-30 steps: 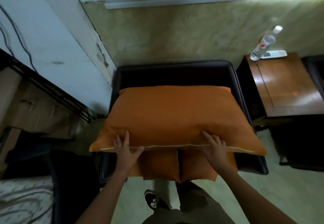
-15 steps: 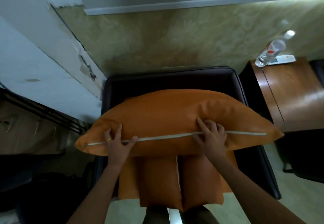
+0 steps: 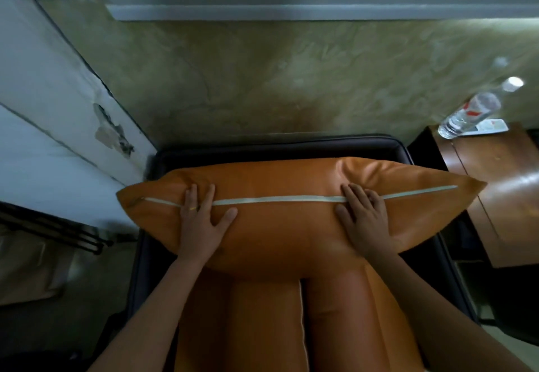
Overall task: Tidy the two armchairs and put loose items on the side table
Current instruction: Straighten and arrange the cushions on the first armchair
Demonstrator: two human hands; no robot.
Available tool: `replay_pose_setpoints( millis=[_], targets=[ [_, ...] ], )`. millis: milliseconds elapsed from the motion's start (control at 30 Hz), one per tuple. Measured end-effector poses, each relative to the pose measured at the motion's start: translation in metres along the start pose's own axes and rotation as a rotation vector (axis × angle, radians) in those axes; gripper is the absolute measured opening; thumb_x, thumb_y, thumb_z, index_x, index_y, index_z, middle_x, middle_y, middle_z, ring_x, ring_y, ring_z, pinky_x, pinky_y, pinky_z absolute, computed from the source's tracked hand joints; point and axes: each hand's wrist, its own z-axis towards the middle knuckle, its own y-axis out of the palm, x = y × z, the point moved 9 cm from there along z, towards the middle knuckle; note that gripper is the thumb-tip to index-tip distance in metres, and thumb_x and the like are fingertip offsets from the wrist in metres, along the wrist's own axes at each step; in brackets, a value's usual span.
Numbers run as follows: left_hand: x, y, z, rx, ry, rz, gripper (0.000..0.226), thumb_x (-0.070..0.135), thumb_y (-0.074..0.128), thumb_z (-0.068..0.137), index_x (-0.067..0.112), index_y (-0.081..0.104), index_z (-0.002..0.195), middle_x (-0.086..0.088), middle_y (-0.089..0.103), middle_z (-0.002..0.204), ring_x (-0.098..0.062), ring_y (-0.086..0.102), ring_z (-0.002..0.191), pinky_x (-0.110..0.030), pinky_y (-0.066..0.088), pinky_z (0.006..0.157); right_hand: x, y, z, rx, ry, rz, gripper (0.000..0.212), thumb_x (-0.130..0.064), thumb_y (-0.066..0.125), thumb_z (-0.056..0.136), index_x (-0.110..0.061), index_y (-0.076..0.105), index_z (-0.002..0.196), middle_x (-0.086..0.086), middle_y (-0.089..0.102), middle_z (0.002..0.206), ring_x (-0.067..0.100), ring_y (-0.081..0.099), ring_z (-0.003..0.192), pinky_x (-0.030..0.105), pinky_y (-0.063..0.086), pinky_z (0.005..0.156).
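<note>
The orange pillow (image 3: 291, 217) stands on edge across the far part of the dark armchair (image 3: 277, 145), its pale seam up, above the two orange seat cushions (image 3: 262, 328). The left hand (image 3: 201, 220) lies flat on it with fingers spread wide over the seam, and the right hand (image 3: 364, 220) presses on its right part, fingers close together and seemingly straight. On the side table (image 3: 501, 185) to the right, a clear bottle (image 3: 466, 115) stands at the far edge, with a blurred white item (image 3: 493, 126) beside it.
</note>
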Motion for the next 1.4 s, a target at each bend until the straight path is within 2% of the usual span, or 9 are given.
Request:
replay_pose_setpoints(
  millis=[300, 433, 567, 700, 867, 967, 1067, 1267, 1400],
  targets=[
    [-0.005, 0.003, 0.081, -0.091, 0.076, 0.135, 0.083, 0.080, 0.040, 0.087, 0.036, 0.025, 0.157, 0.001, 0.016, 0.167, -0.025, 0.014, 0.153, -0.053, 0.018, 0.123, 0.006, 0.029, 0.110, -0.154, -0.117, 0.080, 0.072, -0.064, 0.023, 0.093, -0.025, 0.048, 0.148, 0.001, 0.046, 0.154, 0.027, 0.034, 0.145, 0.048, 0.019, 0.120],
    [-0.052, -0.032, 0.089, 0.061, -0.001, 0.221, 0.084, 0.081, 0.038, 0.084, 0.030, 0.041, 0.151, -0.007, 0.029, 0.162, -0.031, 0.025, 0.149, -0.059, 0.026, 0.118, 0.043, 0.019, 0.120, -0.044, -0.036, 0.084, 0.065, -0.060, 0.030, 0.091, -0.026, 0.059, 0.138, -0.002, 0.051, 0.150, 0.023, 0.034, 0.146, 0.056, 0.012, 0.119],
    [-0.086, -0.036, 0.082, 0.070, -0.157, 0.005, 0.081, 0.062, 0.059, 0.085, 0.030, 0.034, 0.155, -0.010, 0.010, 0.167, -0.032, 0.016, 0.152, -0.048, 0.021, 0.123, 0.076, 0.015, 0.124, -0.006, 0.011, 0.037, 0.058, -0.059, 0.039, 0.091, -0.034, 0.057, 0.139, 0.001, 0.036, 0.160, 0.025, 0.016, 0.153, 0.058, 0.002, 0.120],
    [-0.087, -0.029, 0.106, 0.046, -0.182, -0.173, 0.082, 0.055, 0.061, 0.088, 0.040, 0.019, 0.157, -0.004, 0.018, 0.166, -0.028, 0.026, 0.149, -0.048, 0.029, 0.119, 0.118, -0.003, 0.136, 0.126, 0.272, 0.180, 0.058, -0.056, 0.050, 0.086, -0.034, 0.054, 0.140, 0.009, 0.019, 0.166, 0.028, 0.008, 0.154, 0.066, 0.004, 0.117],
    [-0.087, -0.030, 0.135, 0.169, -0.201, -0.402, 0.075, 0.053, 0.067, 0.087, 0.041, 0.032, 0.152, -0.001, 0.032, 0.160, -0.022, 0.039, 0.141, -0.041, 0.037, 0.113, 0.162, -0.011, 0.142, 0.252, 0.381, 0.364, 0.065, -0.053, 0.066, 0.085, -0.027, 0.054, 0.143, 0.021, 0.005, 0.166, 0.038, 0.007, 0.153, 0.044, 0.011, 0.123],
    [-0.090, -0.033, 0.143, 0.212, -0.270, -0.499, 0.060, 0.039, 0.073, 0.089, 0.044, 0.046, 0.142, -0.001, 0.040, 0.153, -0.020, 0.046, 0.131, -0.038, 0.045, 0.103, 0.180, -0.004, 0.152, 0.194, 0.450, 0.633, 0.068, -0.044, 0.070, 0.085, -0.024, 0.050, 0.147, 0.012, 0.034, 0.160, 0.027, 0.033, 0.146, 0.028, 0.027, 0.113],
    [-0.094, -0.038, 0.148, 0.274, -0.346, -0.574, 0.052, 0.033, 0.081, 0.081, 0.048, 0.056, 0.125, -0.004, 0.048, 0.144, -0.028, 0.054, 0.124, -0.043, 0.052, 0.095, 0.188, -0.002, 0.173, 0.136, 0.435, 0.691, 0.056, -0.025, 0.069, 0.089, -0.020, 0.053, 0.143, 0.008, 0.053, 0.145, 0.023, 0.050, 0.134, 0.027, 0.037, 0.108],
    [-0.077, -0.044, 0.134, 0.380, -0.292, -0.674, 0.068, 0.013, 0.083, 0.078, 0.036, 0.057, 0.136, -0.004, 0.053, 0.140, -0.024, 0.055, 0.122, -0.044, 0.051, 0.100, 0.184, -0.018, 0.153, 0.230, 0.437, 0.699, 0.056, -0.011, 0.064, 0.090, -0.015, 0.052, 0.144, 0.011, 0.054, 0.145, 0.024, 0.051, 0.132, 0.023, 0.037, 0.104],
    [-0.045, -0.072, 0.133, 0.392, -0.153, -0.646, 0.071, 0.010, 0.082, 0.079, 0.036, 0.054, 0.140, -0.003, 0.052, 0.144, -0.021, 0.054, 0.125, -0.039, 0.049, 0.101, 0.175, -0.052, 0.146, 0.334, 0.364, 0.742, 0.066, -0.024, 0.063, 0.080, -0.018, 0.052, 0.144, 0.007, 0.057, 0.141, 0.018, 0.052, 0.129, 0.023, 0.038, 0.104]
  ],
)
